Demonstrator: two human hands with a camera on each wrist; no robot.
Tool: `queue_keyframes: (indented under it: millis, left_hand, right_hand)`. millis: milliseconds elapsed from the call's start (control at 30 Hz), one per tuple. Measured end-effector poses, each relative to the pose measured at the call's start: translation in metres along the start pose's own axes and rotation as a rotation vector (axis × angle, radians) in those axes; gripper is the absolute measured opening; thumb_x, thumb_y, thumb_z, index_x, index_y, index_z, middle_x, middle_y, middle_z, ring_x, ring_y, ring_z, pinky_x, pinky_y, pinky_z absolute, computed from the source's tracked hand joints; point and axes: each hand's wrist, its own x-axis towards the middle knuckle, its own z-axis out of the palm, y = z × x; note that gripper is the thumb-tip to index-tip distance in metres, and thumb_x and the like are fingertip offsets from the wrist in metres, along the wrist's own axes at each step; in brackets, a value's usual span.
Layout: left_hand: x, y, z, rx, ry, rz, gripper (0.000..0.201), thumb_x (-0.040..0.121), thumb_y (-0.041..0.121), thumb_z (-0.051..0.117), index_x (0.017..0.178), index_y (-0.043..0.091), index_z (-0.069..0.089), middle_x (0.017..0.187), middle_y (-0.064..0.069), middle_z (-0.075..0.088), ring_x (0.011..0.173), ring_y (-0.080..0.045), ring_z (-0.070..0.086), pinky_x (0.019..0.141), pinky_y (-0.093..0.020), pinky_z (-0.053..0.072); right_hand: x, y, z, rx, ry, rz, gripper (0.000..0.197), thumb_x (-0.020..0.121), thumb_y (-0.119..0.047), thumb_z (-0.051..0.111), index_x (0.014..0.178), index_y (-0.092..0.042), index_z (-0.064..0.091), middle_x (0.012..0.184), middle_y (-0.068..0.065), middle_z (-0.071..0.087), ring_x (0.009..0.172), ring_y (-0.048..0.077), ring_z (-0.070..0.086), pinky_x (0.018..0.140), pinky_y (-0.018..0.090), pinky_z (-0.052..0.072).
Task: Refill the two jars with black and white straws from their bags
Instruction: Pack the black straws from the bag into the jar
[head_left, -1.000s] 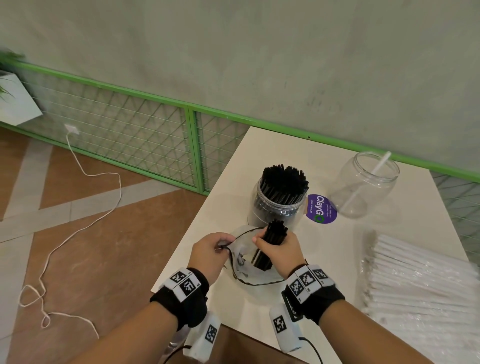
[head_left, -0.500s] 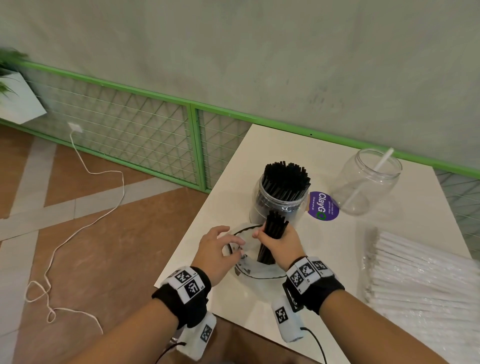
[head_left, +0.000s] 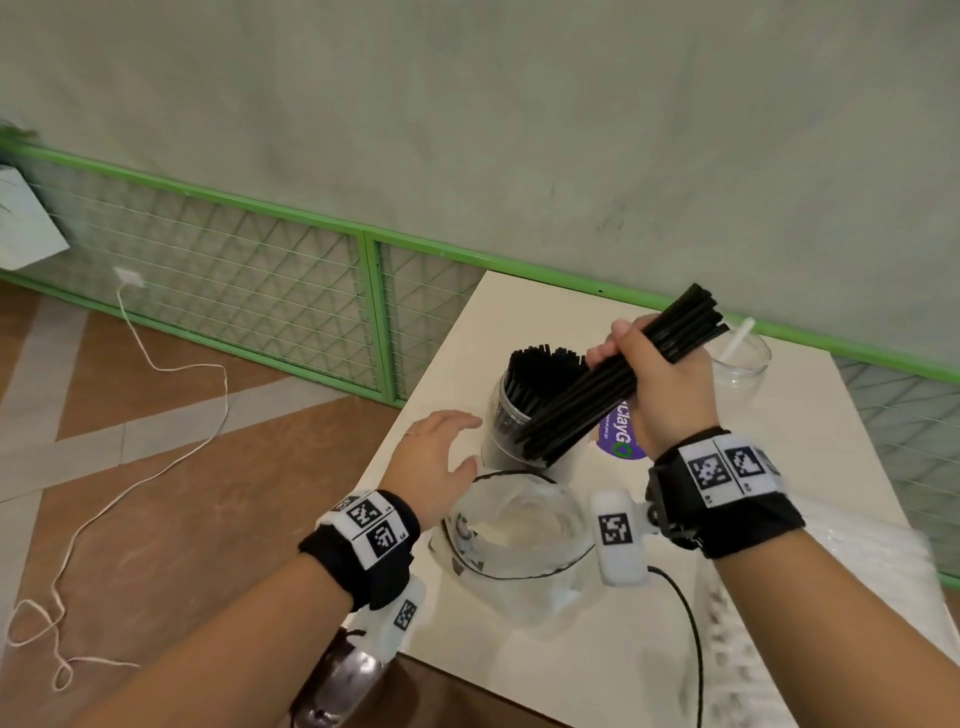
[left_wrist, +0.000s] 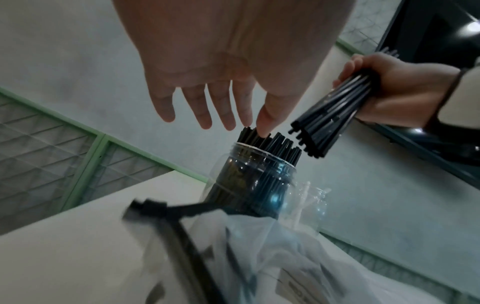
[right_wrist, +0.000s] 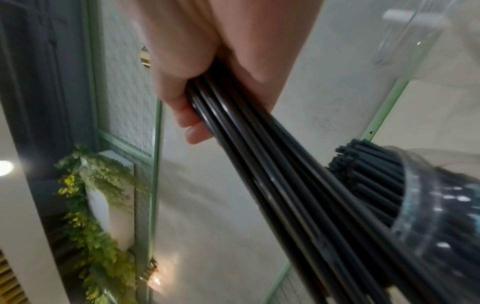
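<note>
My right hand grips a bundle of black straws, tilted, held in the air over the table beside the clear jar packed with black straws. My left hand is open, fingers spread, just left of that jar. The clear bag with a black rim lies slack on the white table in front of the jar. A second clear jar at the back holds one white straw.
A bag of white straws lies at the table's right front. A purple round sticker is between the jars. A green mesh fence runs behind. A white cord trails on the floor at left.
My right hand has lifted the black straw bundle out of the bag and up beside the black-straw jar. My left hand let go of the bag's rim and opened toward the jar.
</note>
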Motion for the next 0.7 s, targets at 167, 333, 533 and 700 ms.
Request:
queue_keyframes:
  millis: [167,333,533,700]
  left_hand:
    - [0.035,0.016,0.000,0.216,-0.099,0.095,0.046,0.085,0.016,0.055,0.130,0.025,0.050,0.138,0.007,0.045,0.127,-0.019,0.039,0.107,-0.037,0.032]
    - [0.054,0.025,0.004,0.427,-0.197,0.138,0.056,0.085,0.017,0.051,0.139,0.026,0.039,0.148,0.007,0.034,0.135,-0.018,0.030,0.108,-0.040,0.031]
    - [0.059,0.029,0.004,0.445,-0.290,0.107,0.059,0.087,0.012,0.049,0.142,0.024,0.034,0.153,0.004,0.025,0.138,-0.018,0.027,0.115,-0.045,0.018]
    - [0.058,0.025,0.001,0.432,-0.325,0.083,0.062,0.087,0.012,0.047,0.144,0.030,0.030,0.155,0.012,0.019,0.137,-0.012,0.031,0.115,-0.045,0.013]
  right_hand:
    - [0.035,0.003,0.013,-0.062,-0.002,0.044,0.024,0.088,-0.005,0.062,0.065,-0.011,0.061,0.057,0.003,0.061,0.062,0.025,0.062,0.070,0.039,0.052]
    - [0.061,0.009,0.026,-0.237,-0.043,0.097,0.016,0.087,-0.008,0.065,0.072,-0.005,0.062,0.057,0.002,0.063,0.065,0.025,0.065,0.077,0.045,0.055]
    - [0.085,0.015,0.031,-0.352,-0.024,0.053,0.021,0.086,-0.015,0.066,0.065,-0.013,0.064,0.055,-0.001,0.066,0.067,0.027,0.066,0.077,0.050,0.056]
    - [0.087,0.023,0.025,-0.356,-0.041,0.012,0.028,0.083,-0.021,0.067,0.056,-0.022,0.071,0.057,-0.001,0.067,0.068,0.029,0.065,0.079,0.052,0.056]
